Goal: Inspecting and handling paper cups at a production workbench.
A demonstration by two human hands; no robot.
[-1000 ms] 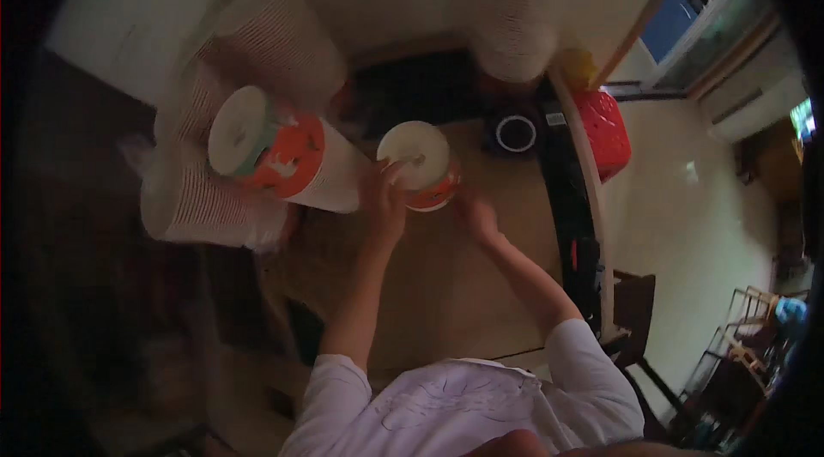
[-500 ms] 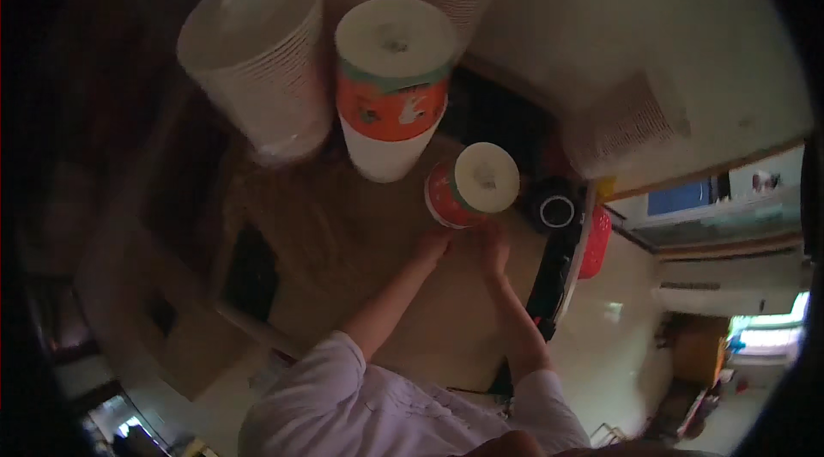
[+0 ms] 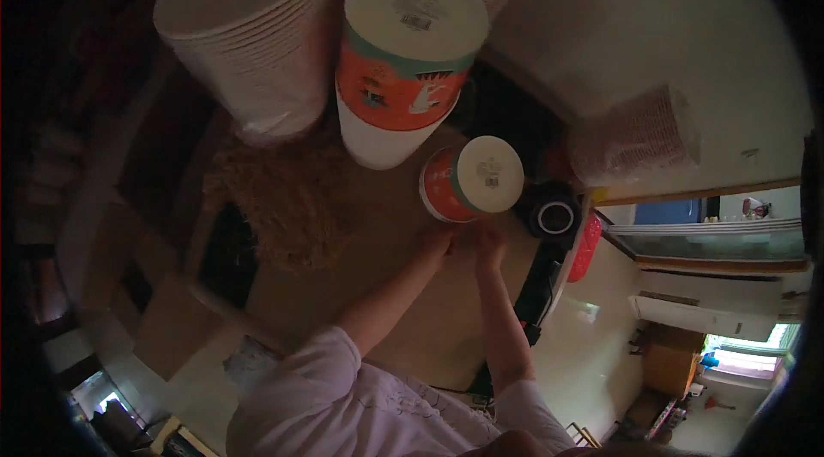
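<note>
My left hand (image 3: 440, 242) and my right hand (image 3: 491, 246) are close together over the brown table (image 3: 403, 320), just on my side of a short red-and-white paper cup (image 3: 489, 174) turned bottom up. Both hands look closed, fingertips drawn in. What they pinch, if anything, is too dark and small to make out. Behind the short cup, to the left, rises a taller upside-down stack of paper tubs (image 3: 403, 96) with an orange and green printed band. A tangled bundle of brown fibres (image 3: 287, 199) lies on the table left of my hands.
Plastic-wrapped white tubs (image 3: 257, 54) stand stacked at the far left, with another wrapped stack (image 3: 635, 135) at the far right. A black round device with a pale ring (image 3: 554, 217) sits at the table's right edge, beside a red basket (image 3: 585, 249). Cardboard (image 3: 176, 328) is at lower left.
The view has shifted slightly, so the tall stack and wrapped tubs look larger and higher. My hands stay together by the short cup, with little visible movement.
</note>
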